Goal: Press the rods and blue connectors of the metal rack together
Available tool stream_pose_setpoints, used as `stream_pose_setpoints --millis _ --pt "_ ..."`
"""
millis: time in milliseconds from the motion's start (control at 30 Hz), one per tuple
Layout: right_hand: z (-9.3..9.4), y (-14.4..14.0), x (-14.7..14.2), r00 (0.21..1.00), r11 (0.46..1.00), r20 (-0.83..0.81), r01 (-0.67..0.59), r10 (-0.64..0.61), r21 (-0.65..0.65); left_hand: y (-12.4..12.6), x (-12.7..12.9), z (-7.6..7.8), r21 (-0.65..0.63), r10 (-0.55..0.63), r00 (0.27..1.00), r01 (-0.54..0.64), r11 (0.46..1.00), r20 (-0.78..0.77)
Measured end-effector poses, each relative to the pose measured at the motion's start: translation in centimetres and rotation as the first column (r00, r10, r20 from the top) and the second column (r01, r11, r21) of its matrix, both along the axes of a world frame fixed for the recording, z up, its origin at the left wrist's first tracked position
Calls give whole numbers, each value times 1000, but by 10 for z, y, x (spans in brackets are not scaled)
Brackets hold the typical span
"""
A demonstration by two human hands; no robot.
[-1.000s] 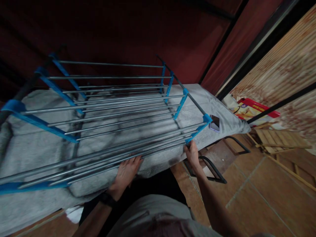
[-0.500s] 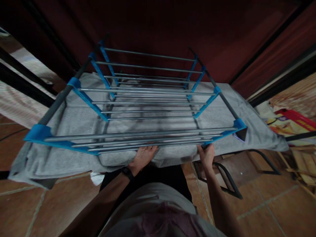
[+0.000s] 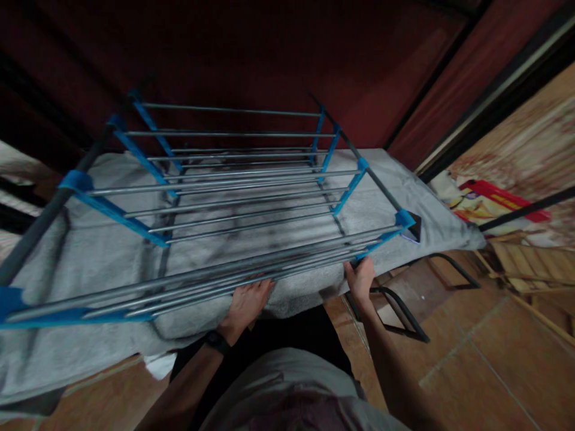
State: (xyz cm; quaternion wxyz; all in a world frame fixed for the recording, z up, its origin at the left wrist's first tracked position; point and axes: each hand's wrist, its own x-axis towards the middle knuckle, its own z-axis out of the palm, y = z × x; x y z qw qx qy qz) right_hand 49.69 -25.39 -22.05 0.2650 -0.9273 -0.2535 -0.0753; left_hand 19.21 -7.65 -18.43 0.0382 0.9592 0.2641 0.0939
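Observation:
A rack (image 3: pixel 242 224) of grey metal rods and blue plastic end pieces spans the view, set on a grey cloth (image 3: pixel 287 239). My left hand (image 3: pixel 248 304), a dark band on its wrist, lies over the cloth's front edge. Its fingers are stretched out, the tips meeting the lowest front rods. At the rack's front right corner, my right hand (image 3: pixel 360 280) is closed around the lower end of a blue end piece (image 3: pixel 381 240); the undersides of its fingers are hidden.
A dark flat object, perhaps a phone (image 3: pixel 412 227), lies beside the rack's right end. Behind rises a dark red panel (image 3: pixel 251 54). At right are a red and yellow package (image 3: pixel 498 203), slatted wooden furniture (image 3: pixel 530 263) and a black metal frame (image 3: pixel 406 317) above the tiled floor (image 3: pixel 458 359).
The view has swung to the right, so the rack appears further left and its near left corner reaches the edge. Both hands keep about the same places along the front.

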Motion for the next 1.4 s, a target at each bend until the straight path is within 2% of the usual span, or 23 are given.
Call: stream_pose_setpoints --millis 100,200,267,367,467,600,733,900,1000,1200,1400 --pt "4 3 -3 999 999 -31 -12 13 31 5 -2 -3 36 -14 999 12 999 53" --pt "5 3 -5 997 987 -74 -16 28 160 10 -4 -5 93 -65 993 56 994 102" --pt "6 -1 -6 993 955 -115 4 31 296 12 -5 -6 135 -102 987 85 987 124" --pt "7 -9 -9 966 886 -258 118 2 448 13 -8 -8 176 -135 981 109 978 140" --pt "12 -10 -12 861 830 -506 238 60 504 13 -9 -9 199 -161 980 135 971 118" --pt "21 4 -12 676 787 -712 329 190 522 17 -8 -7 262 -174 984 157 952 43" --pt "30 19 -12 594 762 -774 391 221 517 21 -6 -4 331 -174 985 170 928 -15" --pt "38 25 -13 505 728 -830 473 239 497 21 -3 3 368 -192 981 187 911 -23" --pt "40 28 -15 466 697 -851 527 241 486 20 -2 5 365 -197 980 183 913 2" --pt "41 32 -18 432 641 -866 596 251 483 22 -4 -2 264 -212 976 189 946 60" --pt "42 32 -17 410 625 -874 619 259 476 21 -4 -1 317 -238 971 219 923 22"
